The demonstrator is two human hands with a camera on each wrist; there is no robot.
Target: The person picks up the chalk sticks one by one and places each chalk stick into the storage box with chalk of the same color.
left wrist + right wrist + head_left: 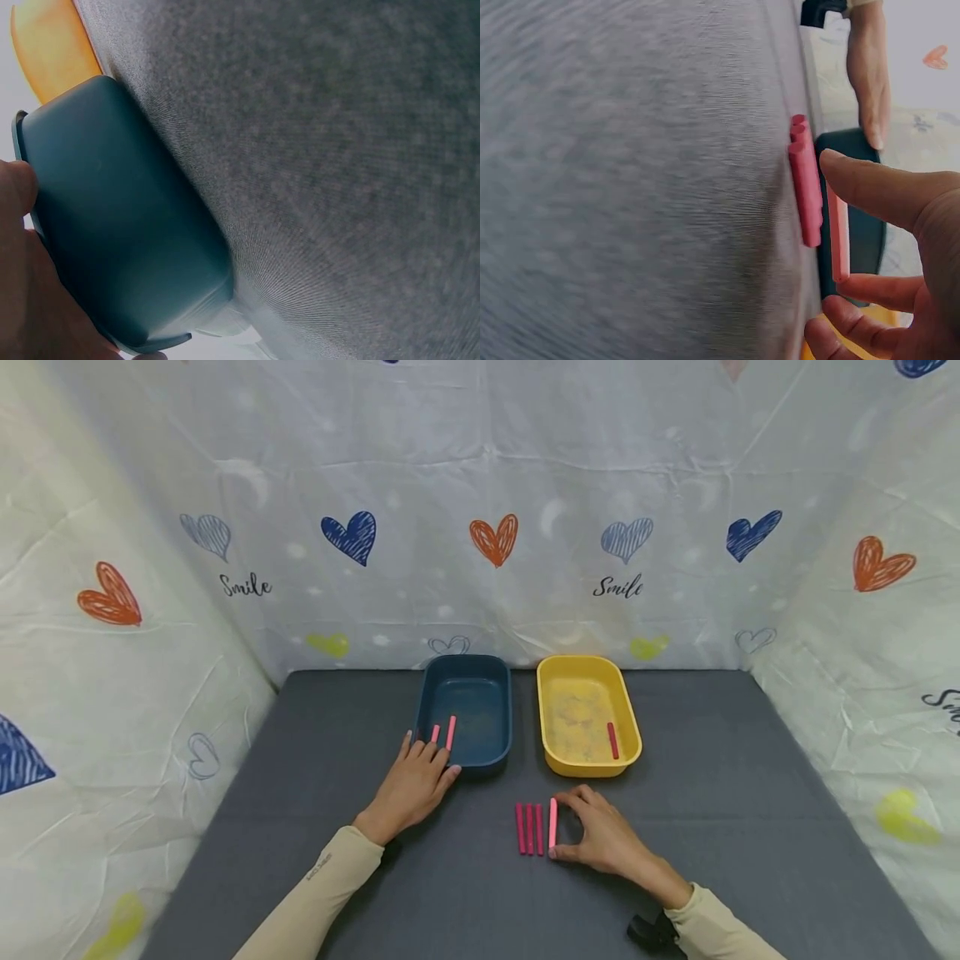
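Note:
My left hand [411, 783] holds the near left corner of a dark blue tub [501, 758], fingers over the rim and thumb at the near side. Two light pink sticks [452, 731] lie inside the tub close to those fingertips. In the left wrist view the thumb touches the rim of the blue tub [124, 217]. My right hand [603, 837] pinches a light pink stick [553, 823] end to end between thumb and forefinger. The right wrist view shows this pink stick [839, 232] beside the row of darker sticks [804, 187].
Three dark pink sticks [529, 829] lie side by side on the grey cloth, just left of the right hand. A yellow tub [551, 760] stands to the right of the blue one, with one dark red stick [612, 741] inside. Behind hangs a heart-print curtain [420, 577].

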